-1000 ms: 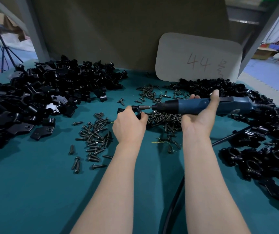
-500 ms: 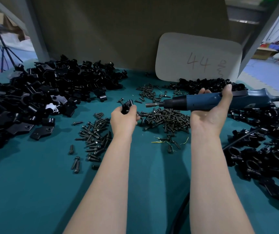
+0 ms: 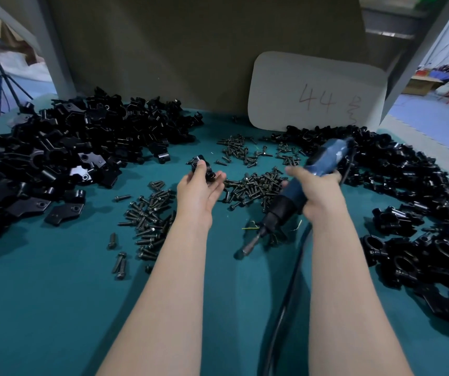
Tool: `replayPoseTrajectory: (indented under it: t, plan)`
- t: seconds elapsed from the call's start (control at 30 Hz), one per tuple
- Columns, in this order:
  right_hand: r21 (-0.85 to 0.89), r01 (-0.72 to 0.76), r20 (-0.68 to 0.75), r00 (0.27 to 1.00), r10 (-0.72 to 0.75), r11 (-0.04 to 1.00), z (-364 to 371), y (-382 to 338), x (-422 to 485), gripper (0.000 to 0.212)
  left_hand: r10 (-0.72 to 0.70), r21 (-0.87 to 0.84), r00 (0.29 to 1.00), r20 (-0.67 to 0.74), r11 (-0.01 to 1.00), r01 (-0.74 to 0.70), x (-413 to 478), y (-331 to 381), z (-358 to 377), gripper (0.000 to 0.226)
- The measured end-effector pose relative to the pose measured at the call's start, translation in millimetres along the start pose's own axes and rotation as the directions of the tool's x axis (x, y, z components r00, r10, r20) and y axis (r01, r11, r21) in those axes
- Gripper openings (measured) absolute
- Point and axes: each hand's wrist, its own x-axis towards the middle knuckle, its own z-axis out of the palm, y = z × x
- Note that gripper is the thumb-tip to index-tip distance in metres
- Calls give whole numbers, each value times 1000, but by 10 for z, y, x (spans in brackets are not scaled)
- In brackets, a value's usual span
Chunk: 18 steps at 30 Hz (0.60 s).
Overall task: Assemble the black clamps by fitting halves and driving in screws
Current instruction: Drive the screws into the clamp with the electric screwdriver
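i see the left hand [image 3: 199, 189] palm-up over the teal counter [image 3: 55, 308], thumb and fingers pinching a black clamp [image 3: 209, 176] just left of the loose screws [image 3: 256, 185]. the right hand [image 3: 319, 192] is wrapped round the blue screwdriver [image 3: 326, 158] (blurred), its bit tilted down toward the counter.

The electric screwdriver [image 3: 290, 198] is smeared by blur; its bit tip is not resolved and its mid-body is hidden under the right hand [image 3: 319, 191]. The clamp [image 3: 208, 175] is partly covered by the left hand [image 3: 199, 188]. The left pile [image 3: 55, 153] and right pile [image 3: 421, 199] are cut by the frame edges, and the cable [image 3: 286, 294] by the bottom edge. The scribble after "44" on the card [image 3: 315, 93] cannot be read.
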Motion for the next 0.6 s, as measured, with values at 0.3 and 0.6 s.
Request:
replayPoseTrajectory:
  t: [0.3, 0.6]
  plan:
    - [-822, 115, 15, 984, -180, 557, 107, 245, -3, 78, -27, -146, 996, 90, 988, 40, 8, 15, -17, 6]
    - [-861, 412, 313, 891, -328, 299, 515, 186, -240, 28, -42, -77, 993, 112, 996, 50, -4, -23, -1, 24]
